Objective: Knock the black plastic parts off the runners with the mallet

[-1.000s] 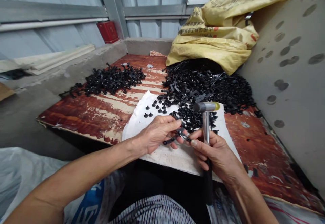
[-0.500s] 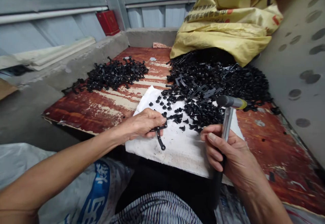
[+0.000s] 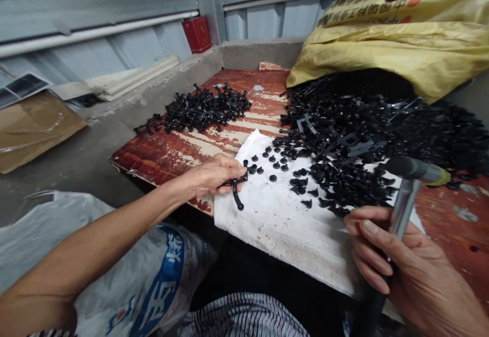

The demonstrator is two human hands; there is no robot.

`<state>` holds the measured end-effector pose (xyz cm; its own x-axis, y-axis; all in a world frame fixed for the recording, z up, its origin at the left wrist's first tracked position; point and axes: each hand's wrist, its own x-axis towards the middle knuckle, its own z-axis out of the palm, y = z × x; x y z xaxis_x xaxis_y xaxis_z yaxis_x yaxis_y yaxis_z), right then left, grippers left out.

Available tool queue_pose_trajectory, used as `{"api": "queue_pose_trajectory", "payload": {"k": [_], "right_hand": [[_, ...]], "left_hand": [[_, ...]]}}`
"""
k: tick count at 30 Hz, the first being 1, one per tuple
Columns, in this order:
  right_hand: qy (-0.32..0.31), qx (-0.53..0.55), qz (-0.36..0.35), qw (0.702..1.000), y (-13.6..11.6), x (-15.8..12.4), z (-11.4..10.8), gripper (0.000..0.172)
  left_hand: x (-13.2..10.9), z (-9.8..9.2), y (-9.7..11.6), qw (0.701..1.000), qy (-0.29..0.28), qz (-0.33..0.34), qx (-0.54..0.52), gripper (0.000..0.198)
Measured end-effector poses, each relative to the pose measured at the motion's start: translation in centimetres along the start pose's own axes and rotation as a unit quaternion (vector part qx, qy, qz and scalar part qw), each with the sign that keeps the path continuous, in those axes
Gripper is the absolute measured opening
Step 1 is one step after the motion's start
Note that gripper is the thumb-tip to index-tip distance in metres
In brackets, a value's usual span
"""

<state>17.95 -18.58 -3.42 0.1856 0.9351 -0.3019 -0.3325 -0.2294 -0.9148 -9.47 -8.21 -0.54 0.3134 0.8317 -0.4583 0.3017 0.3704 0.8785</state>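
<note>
My left hand (image 3: 217, 175) pinches a black plastic bracket (image 3: 237, 194) above the left edge of a white cloth (image 3: 267, 214); one curved arm of the bracket hangs down. In my right hand (image 3: 397, 255) is a hammer (image 3: 405, 202), held upright by its shaft, with a dark head and a yellow end. Small round black caps (image 3: 272, 178) lie scattered on the cloth to the right of my left hand. Behind them spreads a large heap of black parts (image 3: 344, 128).
A smaller pile of black parts (image 3: 206, 107) sits on the worn red board (image 3: 145, 151). A yellow sack (image 3: 382, 46) stands at the back right, a red box (image 3: 197, 34) by the wall. Cardboard (image 3: 34, 123) is at left, a plastic bag (image 3: 126, 276) below.
The view has turned to the left, so the table and heaps appear farther right. My left hand with the bracket has moved left over the cloth, away from the heap. Both hands keep their holds.
</note>
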Motion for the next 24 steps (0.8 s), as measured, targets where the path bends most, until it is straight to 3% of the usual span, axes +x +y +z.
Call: {"api": "queue_pose_trajectory", "payload": {"k": [6, 24], "right_hand": [[0.041, -0.011, 0.005, 0.999, -0.46, -0.08, 0.68, 0.034], [0.019, -0.031, 0.0, 0.999, 0.06, 0.18, -0.06, 0.03]], "left_hand": [[0.44, -0.55, -0.45, 0.999, -0.006, 0.0, -0.041, 0.027], [0.64, -0.48, -0.4, 0.998, 0.006, -0.032, -0.053, 0.022]]}}
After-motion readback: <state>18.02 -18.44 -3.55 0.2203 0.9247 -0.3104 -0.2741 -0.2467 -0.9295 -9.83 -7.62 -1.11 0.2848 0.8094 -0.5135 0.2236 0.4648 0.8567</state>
